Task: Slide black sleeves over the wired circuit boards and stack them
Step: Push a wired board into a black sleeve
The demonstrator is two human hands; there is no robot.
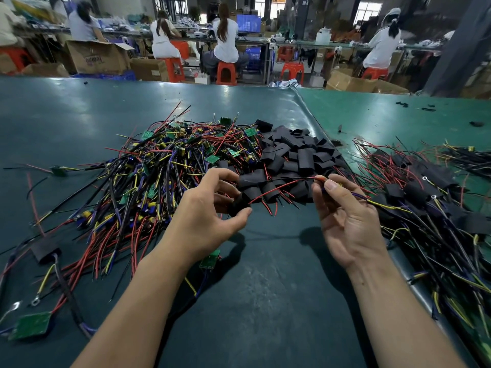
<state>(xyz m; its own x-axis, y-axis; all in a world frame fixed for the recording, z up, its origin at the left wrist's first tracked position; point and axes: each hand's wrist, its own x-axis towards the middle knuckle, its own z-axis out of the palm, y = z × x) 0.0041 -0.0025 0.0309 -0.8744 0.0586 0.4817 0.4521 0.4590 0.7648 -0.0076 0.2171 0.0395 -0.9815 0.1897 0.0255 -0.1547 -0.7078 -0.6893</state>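
- An open cardboard box (98, 58) stands on the floor beyond the far edge of the green table (79, 107), toward its left end. Dark printed lettering on the box's front face appears upside down and is too blurred to read with any certainty.
- A blue screen (248, 22), far behind the table near its middle, shows marks too small to read.
- Nothing else bears legible text, numbers or signs.
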